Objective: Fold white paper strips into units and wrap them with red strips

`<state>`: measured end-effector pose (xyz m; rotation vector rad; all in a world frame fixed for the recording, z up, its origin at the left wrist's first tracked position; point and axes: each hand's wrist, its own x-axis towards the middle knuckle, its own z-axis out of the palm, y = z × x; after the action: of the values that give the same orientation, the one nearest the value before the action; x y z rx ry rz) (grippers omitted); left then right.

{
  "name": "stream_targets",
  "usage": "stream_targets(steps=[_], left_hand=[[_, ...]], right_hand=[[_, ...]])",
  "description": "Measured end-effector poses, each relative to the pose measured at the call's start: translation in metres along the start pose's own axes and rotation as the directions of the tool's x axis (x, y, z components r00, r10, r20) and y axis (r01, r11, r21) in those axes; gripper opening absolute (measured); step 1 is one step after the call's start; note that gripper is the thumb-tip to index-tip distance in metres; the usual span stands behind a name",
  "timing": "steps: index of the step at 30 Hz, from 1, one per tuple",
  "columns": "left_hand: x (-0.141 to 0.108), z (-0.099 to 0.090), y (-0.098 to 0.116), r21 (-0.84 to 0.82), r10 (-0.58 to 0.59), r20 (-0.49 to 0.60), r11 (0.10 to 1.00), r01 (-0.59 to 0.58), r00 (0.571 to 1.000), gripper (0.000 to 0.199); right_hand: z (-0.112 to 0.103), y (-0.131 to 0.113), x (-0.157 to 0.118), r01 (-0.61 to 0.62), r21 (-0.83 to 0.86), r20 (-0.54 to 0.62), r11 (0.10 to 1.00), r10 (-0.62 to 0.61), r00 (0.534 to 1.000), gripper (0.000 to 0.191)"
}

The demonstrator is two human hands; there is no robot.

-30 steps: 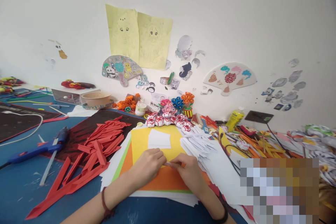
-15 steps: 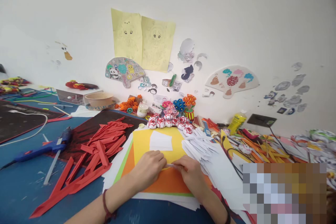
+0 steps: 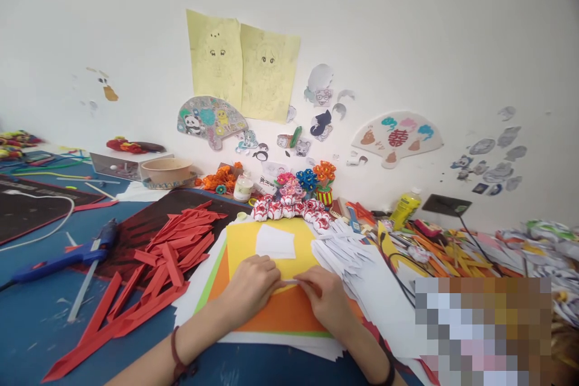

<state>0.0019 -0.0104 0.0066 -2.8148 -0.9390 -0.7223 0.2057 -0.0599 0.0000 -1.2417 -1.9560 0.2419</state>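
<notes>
Between my two hands runs a narrow folded strip of white paper [image 3: 289,281], low over the paper stack. My left hand [image 3: 256,280] pinches its left end, and the fingers of my right hand [image 3: 322,295] close on its right end. Most of the strip is hidden by my fingers. Beneath lie a yellow sheet [image 3: 242,244] and an orange sheet [image 3: 280,316], with green and white edges showing under them. A small stack of white paper pieces [image 3: 275,242] rests on the yellow sheet just beyond my hands.
Red folded strips [image 3: 174,253] are heaped to the left, near a blue glue gun [image 3: 67,262]. White folded strips [image 3: 341,253] lie to the right. Red-and-white paper flowers [image 3: 289,210] line the back, and a yellow bottle [image 3: 404,210] stands back right. A black cable [image 3: 400,277] crosses the right side.
The view has shifted slightly. My right fingers have moved a little up along the strip, and both hands still hold it.
</notes>
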Motion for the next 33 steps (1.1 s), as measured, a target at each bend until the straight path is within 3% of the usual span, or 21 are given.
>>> stream_targets(steps=[5,10,20,33], left_hand=[[-0.001,0.004,0.002,0.008,0.073,-0.025,0.997,-0.073,0.997,0.036],[0.001,0.006,0.004,0.03,0.124,-0.021,0.992,-0.124,0.992,0.033],[0.003,0.0,0.008,0.005,0.163,-0.008,0.987,-0.163,0.987,0.032],[0.003,-0.005,0.002,0.039,0.088,-0.055,0.996,-0.086,0.995,0.028]], right_hand=[[0.002,-0.004,0.002,0.113,-0.089,0.018,0.99,-0.112,0.994,0.016],[0.008,0.0,0.0,0.207,-0.045,0.035,0.977,-0.205,0.978,0.021],[0.009,0.002,-0.003,0.181,0.006,0.042,0.983,-0.181,0.983,0.025],[0.004,0.005,0.003,0.066,-0.041,0.044,0.997,-0.064,0.997,0.015]])
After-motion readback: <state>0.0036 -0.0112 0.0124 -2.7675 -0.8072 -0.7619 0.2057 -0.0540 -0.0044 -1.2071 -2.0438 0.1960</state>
